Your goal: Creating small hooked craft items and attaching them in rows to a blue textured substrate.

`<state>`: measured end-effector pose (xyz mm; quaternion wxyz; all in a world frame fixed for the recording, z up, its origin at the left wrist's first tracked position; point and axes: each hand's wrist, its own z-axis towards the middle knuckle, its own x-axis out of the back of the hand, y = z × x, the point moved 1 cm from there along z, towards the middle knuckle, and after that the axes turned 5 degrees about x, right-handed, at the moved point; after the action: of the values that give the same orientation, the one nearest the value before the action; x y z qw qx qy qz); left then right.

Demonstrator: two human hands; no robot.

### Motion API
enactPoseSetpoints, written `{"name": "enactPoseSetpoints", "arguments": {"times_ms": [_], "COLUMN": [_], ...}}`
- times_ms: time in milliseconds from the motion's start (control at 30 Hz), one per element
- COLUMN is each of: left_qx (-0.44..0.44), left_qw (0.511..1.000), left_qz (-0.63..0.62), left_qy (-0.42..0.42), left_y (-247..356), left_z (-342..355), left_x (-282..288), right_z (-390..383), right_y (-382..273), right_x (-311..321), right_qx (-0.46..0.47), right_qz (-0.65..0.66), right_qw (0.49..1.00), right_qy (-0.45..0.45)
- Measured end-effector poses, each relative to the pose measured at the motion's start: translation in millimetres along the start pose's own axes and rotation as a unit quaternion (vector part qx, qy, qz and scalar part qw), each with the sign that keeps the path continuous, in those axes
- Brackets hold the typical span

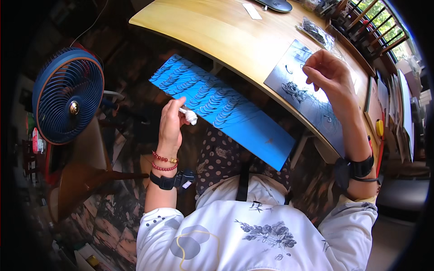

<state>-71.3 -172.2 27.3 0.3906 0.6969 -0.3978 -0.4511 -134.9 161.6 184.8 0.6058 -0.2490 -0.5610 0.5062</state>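
Observation:
A long blue board [266, 140] lies slantwise across my lap, with rows of thin dark curved pieces [212, 101] over its far left part. At its near edge, my left hand [170, 126] is closed around a crumpled white wad [191, 118] that looks like tissue or cloth. My right hand [333, 79] is raised over a shiny grey sheet [309, 110] on the desk, thumb and fingers pinched together. Anything between those fingertips is too small to make out. Beside that hand, a tangled heap of the dark curved pieces [294, 91] sits on the sheet, with a few loose ones nearby.
The light wooden desk [203, 27] curves along the far side. A clear bag of dark pieces [316, 32] and a white slip [252, 11] lie on it. To the left stand a blue fan [68, 95] and a brown chair [83, 171]. Stacked papers [402, 117] stand at right.

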Motion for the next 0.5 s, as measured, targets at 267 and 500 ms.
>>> {"name": "enactPoseSetpoints", "arguments": {"times_ms": [267,500], "left_qx": [0.005,-0.007], "left_qw": [0.997,0.999], "left_qz": [-0.034,0.003], "left_qy": [0.062,0.041], "left_y": [-15.9,-9.6], "left_z": [-41.8,-71.4], "left_x": [12.2,-31.4], "right_z": [-100.1,-128.0], "right_y": [-27.4,27.9], "right_x": [-42.0,-84.7], "right_qx": [-0.003,0.074], "right_qz": [0.065,0.035], "right_qw": [0.996,0.996], "right_qy": [0.064,-0.046]}}
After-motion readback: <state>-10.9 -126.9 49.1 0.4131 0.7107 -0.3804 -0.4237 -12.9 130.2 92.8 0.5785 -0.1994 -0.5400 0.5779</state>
